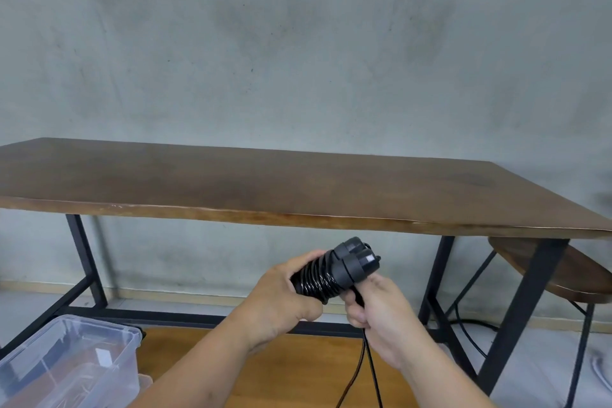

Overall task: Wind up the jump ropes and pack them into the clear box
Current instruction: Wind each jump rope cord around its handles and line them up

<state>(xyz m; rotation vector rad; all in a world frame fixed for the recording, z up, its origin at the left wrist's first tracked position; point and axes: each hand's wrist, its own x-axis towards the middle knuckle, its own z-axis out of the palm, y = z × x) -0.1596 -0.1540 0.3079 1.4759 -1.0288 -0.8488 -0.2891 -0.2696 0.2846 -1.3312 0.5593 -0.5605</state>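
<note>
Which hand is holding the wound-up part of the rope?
The left hand grips the black coils; the right hand pinches only the loose cord.

Two arms come up from the bottom of the view, and both are bare. No sleeve shows on either one, all the way down to where the view cuts them off. The left hand (281, 298) has no glove on it, and no ring shows on its fingers. The right hand (381, 311) is bare too, with no glove and no ring that shows. Neither wrist has a watch or a band on it. Both forearms look thick and round. The knuckles and the backs of the hands face up toward the camera. The rest of the person is out of sight.
</note>
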